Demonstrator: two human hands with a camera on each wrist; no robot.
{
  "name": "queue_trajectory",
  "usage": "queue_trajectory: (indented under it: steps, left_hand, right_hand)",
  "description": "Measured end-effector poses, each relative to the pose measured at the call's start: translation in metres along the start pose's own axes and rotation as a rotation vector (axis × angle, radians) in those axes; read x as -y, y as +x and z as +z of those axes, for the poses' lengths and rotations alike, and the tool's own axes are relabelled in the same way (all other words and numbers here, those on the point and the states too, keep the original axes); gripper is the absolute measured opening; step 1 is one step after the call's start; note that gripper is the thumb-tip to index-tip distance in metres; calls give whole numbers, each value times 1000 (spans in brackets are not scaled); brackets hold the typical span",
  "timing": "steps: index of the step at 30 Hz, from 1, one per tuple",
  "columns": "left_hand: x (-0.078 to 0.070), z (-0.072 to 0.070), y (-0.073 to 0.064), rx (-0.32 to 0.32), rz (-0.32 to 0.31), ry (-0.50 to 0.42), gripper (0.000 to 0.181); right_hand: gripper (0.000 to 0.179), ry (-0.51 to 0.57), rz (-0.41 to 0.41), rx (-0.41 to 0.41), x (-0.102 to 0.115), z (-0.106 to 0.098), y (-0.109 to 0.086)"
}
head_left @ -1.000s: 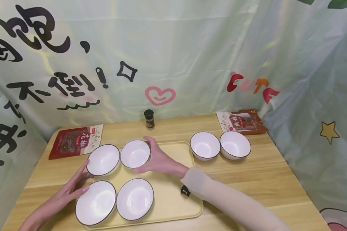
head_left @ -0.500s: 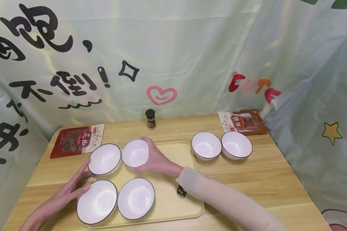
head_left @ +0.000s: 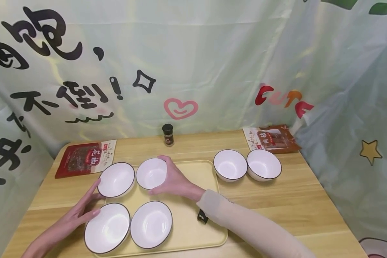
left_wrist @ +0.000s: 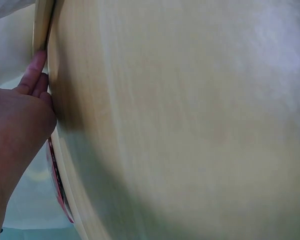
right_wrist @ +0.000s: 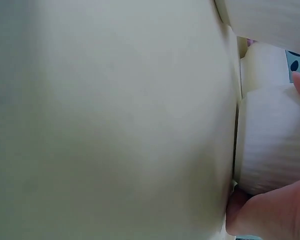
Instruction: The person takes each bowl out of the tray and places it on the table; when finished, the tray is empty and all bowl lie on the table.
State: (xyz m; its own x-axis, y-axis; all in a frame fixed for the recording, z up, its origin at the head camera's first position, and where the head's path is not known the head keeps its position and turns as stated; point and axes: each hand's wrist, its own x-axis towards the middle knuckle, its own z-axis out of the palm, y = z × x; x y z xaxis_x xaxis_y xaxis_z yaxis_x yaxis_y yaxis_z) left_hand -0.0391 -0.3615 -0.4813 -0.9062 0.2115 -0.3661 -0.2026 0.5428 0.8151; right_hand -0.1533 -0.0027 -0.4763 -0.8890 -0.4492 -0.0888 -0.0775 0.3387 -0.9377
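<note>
In the head view, my right hand (head_left: 175, 181) holds a small white bowl (head_left: 150, 173) with a dark rim, thumb on its near side and fingers round its far side. The bowl stands on the back part of a pale yellow tray (head_left: 196, 225). The right wrist view shows the thumb low against the bowl's wall (right_wrist: 277, 135). My left hand (head_left: 77, 211) rests at the tray's left side. Its extended fingers touch the back left bowl (head_left: 116, 179), and its thumb lies at the rim of the front left bowl (head_left: 107, 228). Another bowl (head_left: 151, 225) sits beside that one.
Two more white bowls (head_left: 230, 165) (head_left: 263, 165) stand side by side right of the tray. A red spice packet (head_left: 85, 157) lies back left, a brown packet (head_left: 272, 138) back right. A black-capped jar (head_left: 168, 135) stands by the printed curtain (head_left: 213, 71) behind the wooden table (head_left: 296, 200).
My right hand has shifted slightly left, closer round its bowl. The left hand and the bowls look unmoved; the head view has shifted a little.
</note>
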Motion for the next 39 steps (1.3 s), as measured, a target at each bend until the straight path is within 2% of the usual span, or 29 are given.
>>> queue_trajectory:
  steps: [8, 16, 26, 32, 39]
  left_hand:
    - [1, 1, -1, -13, 26, 5, 90]
    - [4, 1, -2, -8, 3, -7, 90]
    - [0, 2, -1, -10, 12, -6, 90]
    - [-2, 3, 0, -10, 12, -9, 89]
    - [0, 1, 0, 3, -19, -34, 89]
  right_hand:
    - [125, 21, -19, -14, -1, -2, -4]
    - [124, 19, -65, -43, 1, -8, -14]
    - [122, 57, -68, -83, 13, -31, -27]
    - [122, 80, -79, -103, 14, -47, -34]
    - [122, 82, -62, -126, 15, -62, -45]
